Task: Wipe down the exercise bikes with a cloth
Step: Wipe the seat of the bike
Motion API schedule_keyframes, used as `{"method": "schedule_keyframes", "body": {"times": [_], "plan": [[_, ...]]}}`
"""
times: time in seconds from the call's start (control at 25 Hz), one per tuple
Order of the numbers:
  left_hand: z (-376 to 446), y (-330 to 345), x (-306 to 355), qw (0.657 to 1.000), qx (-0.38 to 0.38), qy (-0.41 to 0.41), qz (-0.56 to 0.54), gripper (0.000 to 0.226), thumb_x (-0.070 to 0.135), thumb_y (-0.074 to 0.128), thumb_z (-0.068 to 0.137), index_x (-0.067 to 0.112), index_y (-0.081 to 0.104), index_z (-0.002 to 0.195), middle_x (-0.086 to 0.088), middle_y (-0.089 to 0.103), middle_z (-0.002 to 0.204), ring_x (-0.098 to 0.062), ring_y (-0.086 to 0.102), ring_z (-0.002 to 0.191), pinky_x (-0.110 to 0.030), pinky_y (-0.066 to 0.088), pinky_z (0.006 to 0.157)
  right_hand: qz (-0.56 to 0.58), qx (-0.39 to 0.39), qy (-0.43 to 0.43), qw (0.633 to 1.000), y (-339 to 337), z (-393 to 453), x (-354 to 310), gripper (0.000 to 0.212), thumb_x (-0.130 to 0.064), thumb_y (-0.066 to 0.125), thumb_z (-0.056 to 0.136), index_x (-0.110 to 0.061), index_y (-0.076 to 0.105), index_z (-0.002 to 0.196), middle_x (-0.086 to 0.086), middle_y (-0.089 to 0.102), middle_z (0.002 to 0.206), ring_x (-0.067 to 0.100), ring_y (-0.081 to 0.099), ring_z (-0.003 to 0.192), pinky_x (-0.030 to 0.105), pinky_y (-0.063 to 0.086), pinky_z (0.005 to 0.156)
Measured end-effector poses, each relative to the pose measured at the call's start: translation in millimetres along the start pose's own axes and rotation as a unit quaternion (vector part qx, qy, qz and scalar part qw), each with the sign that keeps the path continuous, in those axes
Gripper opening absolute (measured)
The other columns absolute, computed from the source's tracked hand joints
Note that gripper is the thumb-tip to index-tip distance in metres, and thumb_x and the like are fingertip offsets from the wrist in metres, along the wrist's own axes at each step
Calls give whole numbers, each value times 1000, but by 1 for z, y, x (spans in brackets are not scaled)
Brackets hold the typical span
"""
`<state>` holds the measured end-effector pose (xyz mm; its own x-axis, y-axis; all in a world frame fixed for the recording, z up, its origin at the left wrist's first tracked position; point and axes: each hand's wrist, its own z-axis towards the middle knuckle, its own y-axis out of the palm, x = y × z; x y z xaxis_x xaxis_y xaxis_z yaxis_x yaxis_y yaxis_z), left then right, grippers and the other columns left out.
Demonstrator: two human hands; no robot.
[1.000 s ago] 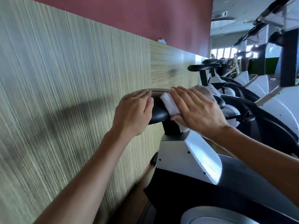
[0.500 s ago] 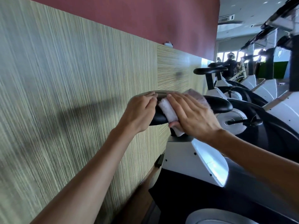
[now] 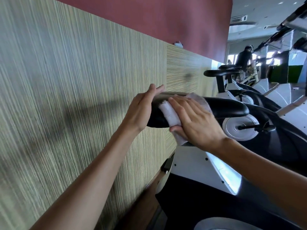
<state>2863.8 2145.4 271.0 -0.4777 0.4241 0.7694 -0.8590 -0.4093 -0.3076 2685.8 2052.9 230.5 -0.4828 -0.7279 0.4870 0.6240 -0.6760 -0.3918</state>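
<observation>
A black padded seat of the nearest exercise bike sits in the middle of the view. A white cloth is draped over the seat's near end. My right hand presses the cloth onto the seat with flat fingers, the thumb tucked under the cloth's lower edge. My left hand lies against the seat's left end with straight fingers pointing up and away, steadying it.
A striped wood-look wall runs close along the left, with a red band above. More bikes stand in a row behind. A person is at the far end near the windows.
My left hand has uncurled from gripping the seat's end to lying flat against it. My right hand has slid the cloth slightly along the seat. The camera has moved closer.
</observation>
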Motion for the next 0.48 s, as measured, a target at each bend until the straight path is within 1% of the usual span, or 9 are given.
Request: {"method": "schedule_keyframes", "body": {"times": [0.08,0.12,0.16,0.2,0.28,0.32,0.4,0.48], "plan": [[0,0,0,999,24,10,-26,64,54,16,109,21,61,142,11,62,141,7,56,126,-4,36,101,26,19,-39,999,3,17,-17,77,-59,25,105,5,52,140,20,59,138,33,54,133,47,41,113],[-1,-1,0,999,34,10,-34,67,54,14,108,20,61,142,10,62,141,8,56,124,-4,37,100,36,22,-56,998,4,20,-18,76,-58,26,106,5,54,139,19,60,136,33,56,130,47,42,112],[-2,-2,0,999,36,8,-36,70,56,12,108,19,60,142,9,62,141,10,56,121,-3,37,98,43,14,-58,997,3,20,-13,76,-58,26,106,5,53,139,19,60,136,34,56,129,47,42,112],[-2,-3,1,999,32,7,-38,73,60,11,106,18,60,142,9,62,141,10,56,121,-4,36,99,49,-7,-47,998,0,17,-4,76,-59,26,106,3,51,142,18,59,138,34,56,129,46,41,113],[-3,-6,-1,999,12,9,-41,78,67,14,100,20,61,141,10,62,141,5,54,128,-17,34,108,58,-62,-3,996,-10,7,13,76,-62,24,105,-2,45,147,14,55,141,32,53,132,44,36,116],[-3,-5,-2,999,9,11,-38,79,70,17,96,21,62,140,11,63,140,4,53,130,-21,33,110,62,-77,18,995,-13,4,17,73,-61,25,105,-5,44,147,11,55,142,30,52,132,41,35,115],[-3,-4,-3,999,14,19,-48,80,75,24,92,23,65,136,11,64,138,4,54,129,-23,34,111,80,-77,70,991,-17,8,9,63,-55,29,105,-9,49,142,6,59,133,26,55,124,36,35,110],[-3,-3,-1,997,23,32,-63,81,77,29,91,19,68,131,5,69,130,0,60,123,-23,41,109,119,-105,140,977,-12,31,-11,56,-54,25,104,-16,55,133,0,63,120,22,57,113,35,35,103]]}}
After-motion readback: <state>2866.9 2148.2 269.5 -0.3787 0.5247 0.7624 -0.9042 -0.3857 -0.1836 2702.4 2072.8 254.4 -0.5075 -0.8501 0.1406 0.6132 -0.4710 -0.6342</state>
